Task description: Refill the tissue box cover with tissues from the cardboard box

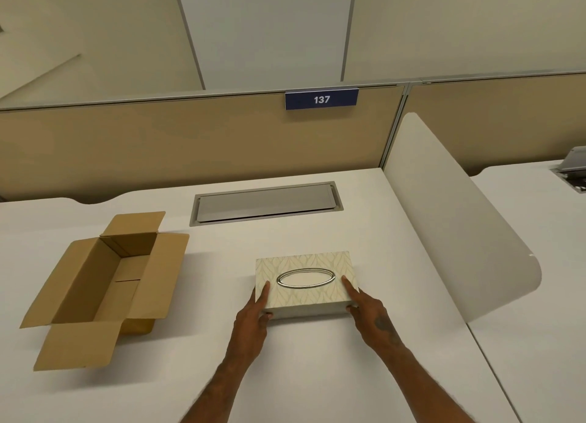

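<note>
A cream tissue box cover (329,262) with a leaf pattern and a silver oval opening sits upright on the white desk (222,343), centre right. White shows inside the oval. My left hand (253,318) grips its near left corner, forefinger lying on top. My right hand (369,311) grips the near right corner the same way. An open brown cardboard box (104,283) stands to the left, flaps spread outward. Its visible inside shows only bare cardboard.
A grey cable hatch (266,202) is set into the desk behind the cover. A curved white divider panel (450,219) rises along the desk's right edge. A tan partition (158,143) with a blue "137" sign closes the back.
</note>
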`<state>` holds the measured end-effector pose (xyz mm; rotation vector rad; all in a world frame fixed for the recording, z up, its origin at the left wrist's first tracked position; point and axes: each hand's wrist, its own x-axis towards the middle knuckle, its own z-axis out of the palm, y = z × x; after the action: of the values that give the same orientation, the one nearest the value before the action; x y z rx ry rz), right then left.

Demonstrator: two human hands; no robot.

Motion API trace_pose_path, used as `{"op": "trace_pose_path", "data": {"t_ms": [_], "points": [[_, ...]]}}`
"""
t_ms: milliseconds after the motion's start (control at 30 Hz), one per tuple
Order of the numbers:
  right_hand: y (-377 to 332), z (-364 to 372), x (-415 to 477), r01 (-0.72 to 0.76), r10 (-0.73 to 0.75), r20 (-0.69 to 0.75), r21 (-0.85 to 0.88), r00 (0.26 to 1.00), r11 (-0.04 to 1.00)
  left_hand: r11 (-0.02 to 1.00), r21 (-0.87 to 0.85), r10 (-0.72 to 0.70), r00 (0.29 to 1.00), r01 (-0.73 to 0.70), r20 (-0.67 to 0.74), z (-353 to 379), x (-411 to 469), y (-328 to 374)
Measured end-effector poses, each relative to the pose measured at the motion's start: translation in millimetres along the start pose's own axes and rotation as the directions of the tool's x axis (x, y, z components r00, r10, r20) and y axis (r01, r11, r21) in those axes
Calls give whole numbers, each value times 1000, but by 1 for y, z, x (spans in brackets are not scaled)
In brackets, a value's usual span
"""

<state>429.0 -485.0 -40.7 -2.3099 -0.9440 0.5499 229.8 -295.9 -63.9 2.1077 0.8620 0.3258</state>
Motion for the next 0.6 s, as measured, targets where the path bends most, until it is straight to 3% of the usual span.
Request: {"op": "trace_pose_path", "data": {"t_ms": [300,600], "points": [[2,1,-2,36,-35,11,-48,999,998,1000,6,17,1000,-17,-6,1,-2,2],[8,7,-5,65,-62,69,-46,996,997,996,85,-22,995,14,98,-21,-9,9]]}}
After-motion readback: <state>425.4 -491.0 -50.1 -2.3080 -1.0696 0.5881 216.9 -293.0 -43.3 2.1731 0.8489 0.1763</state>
